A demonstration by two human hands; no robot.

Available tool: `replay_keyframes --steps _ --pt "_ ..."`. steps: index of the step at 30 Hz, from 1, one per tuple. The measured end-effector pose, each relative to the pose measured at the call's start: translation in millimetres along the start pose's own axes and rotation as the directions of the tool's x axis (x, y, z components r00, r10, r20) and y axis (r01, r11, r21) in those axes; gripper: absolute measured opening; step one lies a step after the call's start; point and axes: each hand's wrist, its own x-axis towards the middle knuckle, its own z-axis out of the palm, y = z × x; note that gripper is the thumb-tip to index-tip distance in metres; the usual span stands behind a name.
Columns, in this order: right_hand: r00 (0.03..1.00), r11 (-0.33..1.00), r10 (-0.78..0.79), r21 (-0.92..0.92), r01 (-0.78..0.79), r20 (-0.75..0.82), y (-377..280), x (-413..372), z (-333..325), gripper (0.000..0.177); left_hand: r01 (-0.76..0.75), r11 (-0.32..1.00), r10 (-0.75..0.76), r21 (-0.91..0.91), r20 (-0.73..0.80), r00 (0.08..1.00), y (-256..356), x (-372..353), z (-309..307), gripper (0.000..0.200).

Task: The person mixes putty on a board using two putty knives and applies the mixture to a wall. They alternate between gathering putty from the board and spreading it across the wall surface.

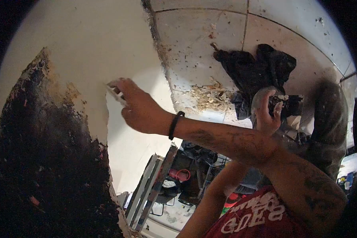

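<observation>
My right hand point(141, 107), with a dark band at its wrist, is closed on a thin pale tool point(117, 94) whose edge meets the cream wall surface point(87, 35). Below and left of it, a large dark, rough patch point(47, 158) shows with a ragged edge. Behind my right forearm, my left hand point(267, 115) has its fingers round a dark, spattered object point(291, 105); its exact shape is unclear. Black crumpled cloth or plastic point(254, 65) lies just beyond that hand.
Dirty pale tiles point(198, 35) bear a heap of crumbly debris point(212, 97). A dark trouser leg point(331, 123) is at the right. Long strips or boards point(152, 190) lean at lower centre, beside a crate-like rack with a red item point(182, 175).
</observation>
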Motion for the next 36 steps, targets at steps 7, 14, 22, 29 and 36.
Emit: replay_keyframes --steps 7,14,22,29,36 --pt "0.998 0.983 0.041 -0.179 -0.031 0.052 -44 -19 17 0.06 -0.027 1.0 0.027 0.009 -0.012 1.0 -3 -3 2 0.032" --pt "0.987 0.999 -0.05 0.012 0.048 0.155 -81 -87 5 0.057 -0.037 0.996 0.042 0.077 -0.071 0.997 -8 -2 11 0.038" --pt "0.856 0.87 -0.38 -0.18 0.459 0.35 -128 -155 -124 0.043 -0.012 0.994 0.038 0.108 -0.25 0.967 -18 -12 31 0.04" --pt "0.738 0.617 -0.363 -0.446 0.648 0.569 -218 -231 -268 0.053 -0.074 0.993 0.099 0.092 -0.313 0.944 -22 -34 22 0.05" --pt "0.987 0.994 -0.087 0.052 0.095 -0.136 -305 -407 -315 0.075 -0.265 0.513 -0.071 -0.817 -0.347 0.935 84 -148 48 0.03"
